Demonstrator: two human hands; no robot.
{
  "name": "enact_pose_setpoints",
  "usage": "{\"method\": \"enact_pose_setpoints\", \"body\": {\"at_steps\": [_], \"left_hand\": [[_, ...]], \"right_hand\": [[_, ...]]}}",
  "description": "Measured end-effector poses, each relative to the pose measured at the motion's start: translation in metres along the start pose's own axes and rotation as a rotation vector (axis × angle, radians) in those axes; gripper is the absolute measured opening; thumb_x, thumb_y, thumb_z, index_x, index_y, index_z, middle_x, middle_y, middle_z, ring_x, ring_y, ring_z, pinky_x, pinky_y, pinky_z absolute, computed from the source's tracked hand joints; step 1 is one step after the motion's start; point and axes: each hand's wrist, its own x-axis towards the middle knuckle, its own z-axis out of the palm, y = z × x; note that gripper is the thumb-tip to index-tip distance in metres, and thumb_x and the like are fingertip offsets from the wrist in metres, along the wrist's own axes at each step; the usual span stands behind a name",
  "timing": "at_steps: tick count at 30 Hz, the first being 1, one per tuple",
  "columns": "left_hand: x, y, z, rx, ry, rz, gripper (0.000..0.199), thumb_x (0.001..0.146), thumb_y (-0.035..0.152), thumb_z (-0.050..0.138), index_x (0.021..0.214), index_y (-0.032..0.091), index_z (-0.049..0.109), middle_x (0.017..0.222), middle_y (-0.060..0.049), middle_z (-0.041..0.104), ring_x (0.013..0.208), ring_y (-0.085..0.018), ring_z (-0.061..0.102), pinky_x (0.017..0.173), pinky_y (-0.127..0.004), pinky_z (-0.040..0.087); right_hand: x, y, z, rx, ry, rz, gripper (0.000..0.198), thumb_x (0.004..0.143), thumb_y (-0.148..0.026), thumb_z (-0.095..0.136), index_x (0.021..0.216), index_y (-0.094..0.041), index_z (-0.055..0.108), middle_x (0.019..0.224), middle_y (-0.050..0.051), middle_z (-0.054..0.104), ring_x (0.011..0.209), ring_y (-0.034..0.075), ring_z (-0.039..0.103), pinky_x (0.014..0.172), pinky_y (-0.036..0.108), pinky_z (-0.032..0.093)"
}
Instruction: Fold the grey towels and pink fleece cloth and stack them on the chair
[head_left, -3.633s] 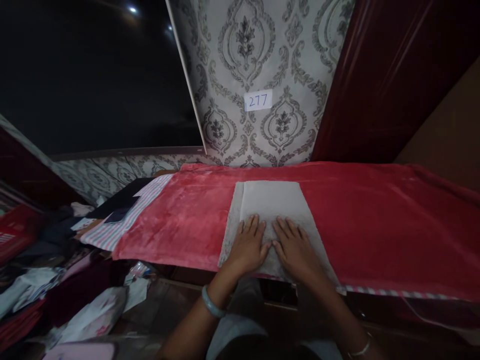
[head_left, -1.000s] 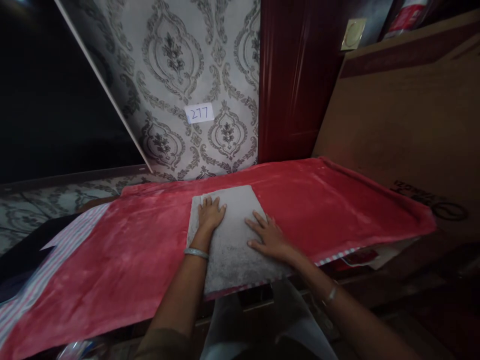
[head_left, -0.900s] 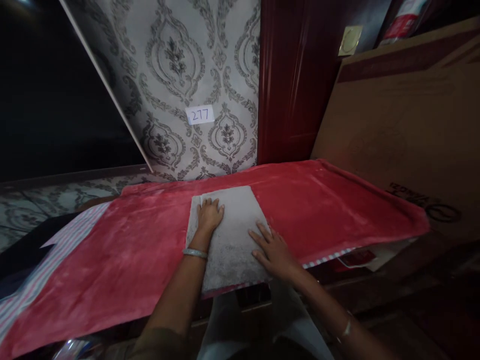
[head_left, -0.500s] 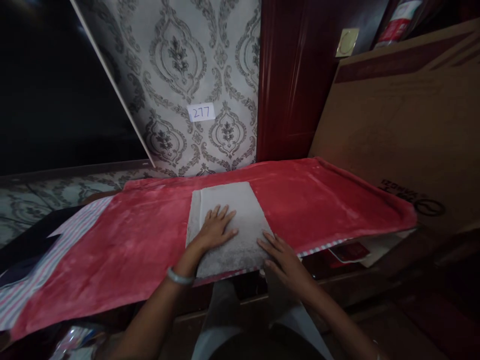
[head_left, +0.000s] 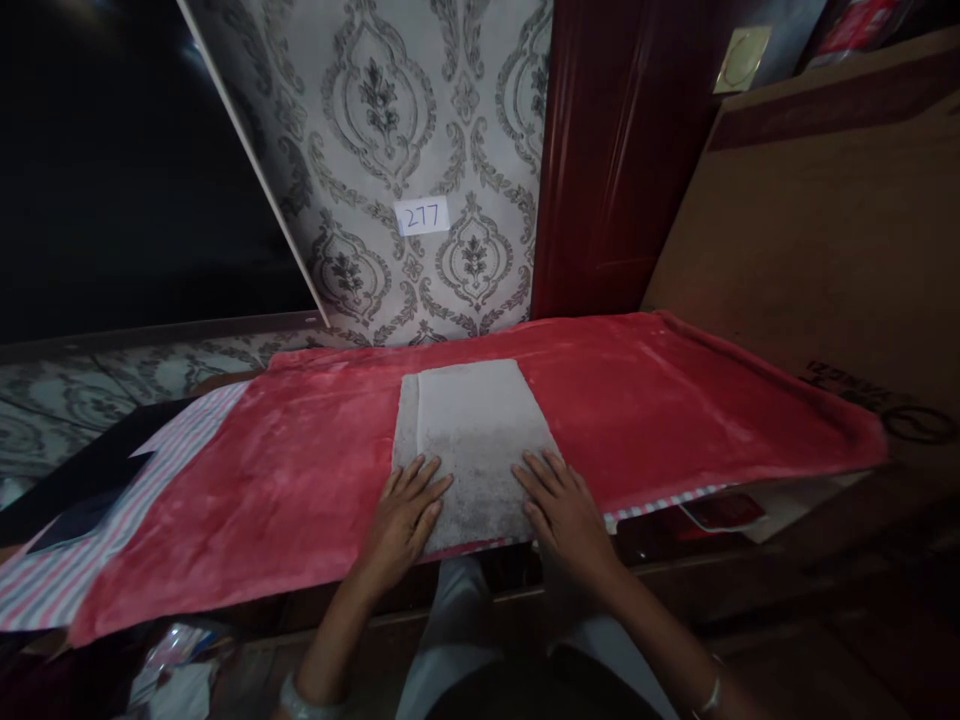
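Observation:
A folded grey-white plush cloth, perhaps a towel, lies flat in the middle of a red plush blanket. My left hand rests on its near left edge, palm down, with the fingers spread. On the near right edge lies my right hand, its fingers stretched out flat and a little apart. Neither hand grips anything. The palms cover the cloth's two near corners. A striped cloth sticks out from under the blanket at the left.
A large dark screen stands at the back left. Behind the blanket is a patterned wall with a paper label reading 277. A cardboard box leans at the right. Plastic packets lie low at the front left.
My left hand has slid from the middle of the grey-white cloth toward its near left edge. My right hand has moved slightly further onto the right edge. The view has shifted a little left.

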Motion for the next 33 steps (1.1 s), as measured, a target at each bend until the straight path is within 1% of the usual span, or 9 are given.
{"method": "enact_pose_setpoints", "body": {"at_steps": [5, 9, 12, 14, 16, 19, 24, 28, 33], "left_hand": [[-0.007, -0.005, 0.001, -0.075, 0.055, -0.005, 0.041, 0.103, 0.033, 0.037, 0.135, 0.032, 0.061, 0.151, -0.004, 0.051, 0.146, -0.026, 0.038, 0.117, -0.059, 0.032], [-0.017, -0.009, -0.003, -0.142, 0.081, -0.005, 0.039, 0.102, 0.031, 0.038, 0.132, 0.033, 0.064, 0.148, -0.004, 0.055, 0.144, -0.024, 0.042, 0.117, -0.057, 0.035], [-0.024, -0.010, -0.010, -0.180, 0.071, -0.014, 0.038, 0.102, 0.031, 0.041, 0.133, 0.032, 0.063, 0.151, -0.004, 0.051, 0.143, -0.023, 0.043, 0.116, -0.052, 0.039], [-0.026, -0.012, -0.016, -0.188, 0.056, -0.037, 0.040, 0.101, 0.030, 0.041, 0.136, 0.032, 0.061, 0.156, -0.005, 0.045, 0.144, -0.023, 0.042, 0.116, -0.049, 0.040], [-0.027, -0.019, -0.020, -0.170, 0.050, -0.064, 0.043, 0.101, 0.026, 0.039, 0.140, 0.032, 0.057, 0.159, -0.004, 0.041, 0.144, -0.022, 0.041, 0.116, -0.047, 0.039], [-0.027, -0.037, -0.023, -0.072, 0.057, -0.058, 0.048, 0.100, 0.019, 0.036, 0.141, 0.033, 0.055, 0.158, -0.003, 0.041, 0.143, -0.022, 0.043, 0.116, -0.047, 0.040], [-0.021, -0.060, -0.025, 0.120, 0.068, -0.002, 0.056, 0.097, 0.013, 0.041, 0.148, 0.035, 0.046, 0.161, -0.005, 0.036, 0.141, -0.027, 0.046, 0.112, -0.051, 0.044], [-0.005, -0.053, -0.037, 0.159, -0.015, 0.126, 0.065, 0.093, 0.007, 0.043, 0.150, 0.040, 0.042, 0.161, -0.004, 0.035, 0.142, -0.029, 0.044, 0.112, -0.052, 0.044], [0.010, -0.039, -0.054, 0.120, -0.115, 0.288, 0.069, 0.090, 0.007, 0.048, 0.148, 0.044, 0.043, 0.161, 0.000, 0.036, 0.146, -0.027, 0.038, 0.115, -0.054, 0.039]], "right_hand": [[-0.019, 0.014, -0.008, 0.188, 0.006, -0.016, 0.046, 0.101, -0.031, 0.041, 0.146, -0.030, 0.051, 0.152, 0.004, 0.049, 0.149, 0.026, 0.030, 0.115, 0.056, 0.038], [-0.026, 0.030, -0.016, 0.420, 0.018, -0.011, 0.040, 0.101, -0.038, 0.044, 0.136, -0.031, 0.062, 0.147, 0.005, 0.055, 0.146, 0.026, 0.036, 0.114, 0.055, 0.040], [-0.023, 0.044, -0.024, 0.562, 0.065, 0.116, 0.037, 0.099, -0.045, 0.048, 0.124, -0.029, 0.070, 0.139, 0.008, 0.062, 0.134, 0.026, 0.052, 0.110, 0.052, 0.044], [-0.018, 0.054, -0.028, 0.592, 0.113, 0.214, 0.039, 0.097, -0.046, 0.049, 0.123, -0.027, 0.071, 0.132, 0.009, 0.066, 0.125, 0.025, 0.060, 0.108, 0.050, 0.047], [-0.012, 0.065, -0.029, 0.561, 0.149, 0.239, 0.040, 0.097, -0.043, 0.048, 0.126, -0.026, 0.069, 0.129, 0.009, 0.068, 0.123, 0.025, 0.062, 0.107, 0.048, 0.048], [-0.002, 0.080, -0.026, 0.425, 0.136, 0.176, 0.042, 0.096, -0.033, 0.043, 0.131, -0.025, 0.066, 0.133, 0.009, 0.066, 0.126, 0.024, 0.059, 0.109, 0.049, 0.046], [0.010, 0.094, -0.021, 0.182, -0.010, 0.061, 0.056, 0.089, -0.019, 0.046, 0.145, -0.028, 0.052, 0.147, 0.008, 0.055, 0.134, 0.024, 0.052, 0.113, 0.051, 0.042], [0.014, 0.092, -0.022, 0.088, -0.074, -0.034, 0.066, 0.089, -0.013, 0.045, 0.153, -0.031, 0.039, 0.156, 0.008, 0.042, 0.140, 0.023, 0.045, 0.112, 0.047, 0.044], [0.011, 0.089, -0.027, 0.098, -0.087, -0.093, 0.058, 0.095, -0.015, 0.042, 0.149, -0.035, 0.045, 0.157, 0.008, 0.040, 0.139, 0.024, 0.046, 0.108, 0.046, 0.048]]}}
